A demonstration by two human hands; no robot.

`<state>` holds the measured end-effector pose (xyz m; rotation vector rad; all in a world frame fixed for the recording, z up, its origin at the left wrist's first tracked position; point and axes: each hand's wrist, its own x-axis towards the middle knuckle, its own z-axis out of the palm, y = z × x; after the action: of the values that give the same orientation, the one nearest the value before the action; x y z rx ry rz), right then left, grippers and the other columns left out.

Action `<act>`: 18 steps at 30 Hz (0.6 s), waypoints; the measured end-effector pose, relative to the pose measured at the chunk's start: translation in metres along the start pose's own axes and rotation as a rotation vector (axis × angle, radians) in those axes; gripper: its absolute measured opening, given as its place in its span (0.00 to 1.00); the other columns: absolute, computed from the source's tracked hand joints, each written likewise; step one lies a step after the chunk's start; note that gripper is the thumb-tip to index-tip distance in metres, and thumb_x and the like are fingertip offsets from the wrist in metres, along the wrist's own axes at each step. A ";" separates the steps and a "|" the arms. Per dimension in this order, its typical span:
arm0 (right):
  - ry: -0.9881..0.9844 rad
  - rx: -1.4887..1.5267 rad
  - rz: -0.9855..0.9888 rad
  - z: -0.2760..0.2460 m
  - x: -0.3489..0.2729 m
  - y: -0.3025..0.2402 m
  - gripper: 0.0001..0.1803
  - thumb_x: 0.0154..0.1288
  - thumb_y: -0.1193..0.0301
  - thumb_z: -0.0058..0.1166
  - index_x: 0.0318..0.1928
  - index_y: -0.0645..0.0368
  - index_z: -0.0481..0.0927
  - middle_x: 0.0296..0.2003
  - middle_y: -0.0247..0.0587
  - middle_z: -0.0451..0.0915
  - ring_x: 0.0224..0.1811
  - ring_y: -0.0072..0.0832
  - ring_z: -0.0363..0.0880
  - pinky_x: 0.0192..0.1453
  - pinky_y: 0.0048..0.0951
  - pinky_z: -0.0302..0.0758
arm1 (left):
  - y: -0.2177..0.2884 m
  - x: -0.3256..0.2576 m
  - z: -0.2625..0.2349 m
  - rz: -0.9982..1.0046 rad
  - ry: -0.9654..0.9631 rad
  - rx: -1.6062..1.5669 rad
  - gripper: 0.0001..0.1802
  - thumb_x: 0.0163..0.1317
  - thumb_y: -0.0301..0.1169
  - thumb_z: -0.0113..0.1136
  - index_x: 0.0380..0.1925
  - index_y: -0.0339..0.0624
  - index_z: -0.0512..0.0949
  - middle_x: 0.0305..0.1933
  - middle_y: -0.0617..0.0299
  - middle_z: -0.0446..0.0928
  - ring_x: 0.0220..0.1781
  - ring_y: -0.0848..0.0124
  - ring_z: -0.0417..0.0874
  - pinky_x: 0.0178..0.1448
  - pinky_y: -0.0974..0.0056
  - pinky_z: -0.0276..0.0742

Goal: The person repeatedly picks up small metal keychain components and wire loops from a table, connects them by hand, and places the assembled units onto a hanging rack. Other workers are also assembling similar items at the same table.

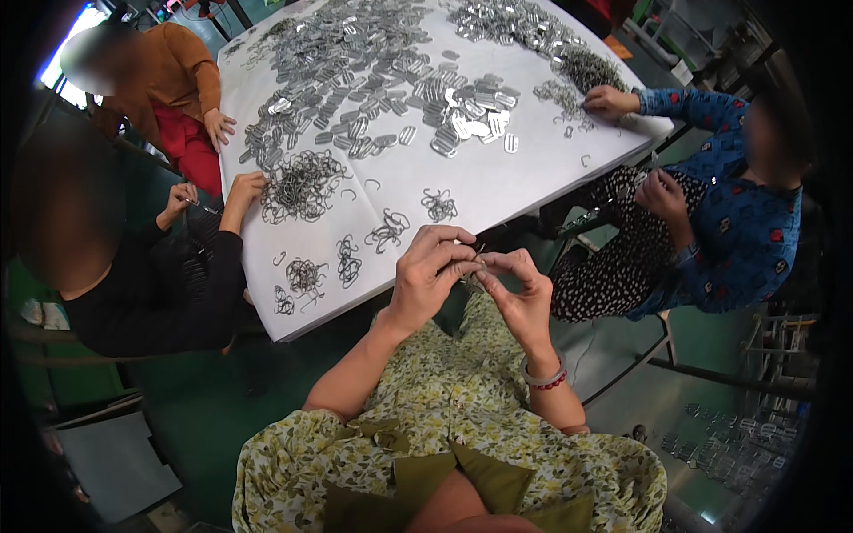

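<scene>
My left hand (425,274) and my right hand (522,304) meet just off the table's near edge, fingertips pinched together. Between them is a small metal piece (474,280), mostly covered by the fingers, so its exact shape cannot be made out. Nearest to my hands on the white-covered table (418,173) lie small piles of bent wire hooks (439,206), with another hook cluster (387,231) to the left. A larger heap of hooks (302,186) sits farther left. Flat slotted metal plates (355,80) spread across the far half.
At the left, a person in black (151,302) reaches to the hook heap; behind sits a person in orange (178,71). On the right, a person in a blue patterned top (755,213) touches metal pieces (569,96). A metal frame (666,342) stands below right.
</scene>
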<state>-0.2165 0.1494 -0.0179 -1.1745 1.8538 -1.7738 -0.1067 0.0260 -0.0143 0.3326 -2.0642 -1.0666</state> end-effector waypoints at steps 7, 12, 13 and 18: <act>0.029 -0.001 0.030 -0.002 0.002 0.008 0.14 0.51 0.84 0.64 0.41 0.64 0.84 0.29 0.37 0.80 0.34 0.23 0.76 0.39 0.24 0.73 | 0.000 -0.003 0.000 -0.018 -0.099 0.061 0.09 0.48 0.21 0.70 0.30 0.39 0.83 0.44 0.59 0.77 0.46 0.65 0.77 0.44 0.64 0.77; -0.013 -0.036 0.026 -0.001 0.002 0.004 0.16 0.51 0.83 0.65 0.42 0.63 0.83 0.29 0.38 0.81 0.34 0.27 0.77 0.40 0.28 0.73 | -0.002 0.003 0.005 0.028 -0.027 0.072 0.09 0.48 0.20 0.69 0.31 0.38 0.82 0.44 0.55 0.77 0.42 0.66 0.81 0.40 0.65 0.80; -0.027 -0.048 0.008 -0.002 0.003 0.006 0.20 0.51 0.82 0.65 0.47 0.60 0.82 0.29 0.37 0.82 0.33 0.28 0.76 0.41 0.29 0.72 | -0.002 0.004 0.007 0.015 -0.009 0.031 0.10 0.48 0.19 0.69 0.32 0.38 0.81 0.44 0.54 0.78 0.41 0.66 0.81 0.40 0.66 0.80; -0.139 -0.022 0.002 -0.027 0.032 0.011 0.27 0.57 0.78 0.63 0.60 0.58 0.76 0.31 0.37 0.84 0.35 0.21 0.79 0.42 0.25 0.75 | -0.003 -0.001 0.011 -0.122 0.028 -0.309 0.07 0.54 0.17 0.65 0.33 0.34 0.78 0.37 0.56 0.82 0.38 0.67 0.84 0.42 0.67 0.81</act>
<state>-0.2594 0.1432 -0.0141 -1.2686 1.7976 -1.6306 -0.1146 0.0314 -0.0214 0.3163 -1.8368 -1.4236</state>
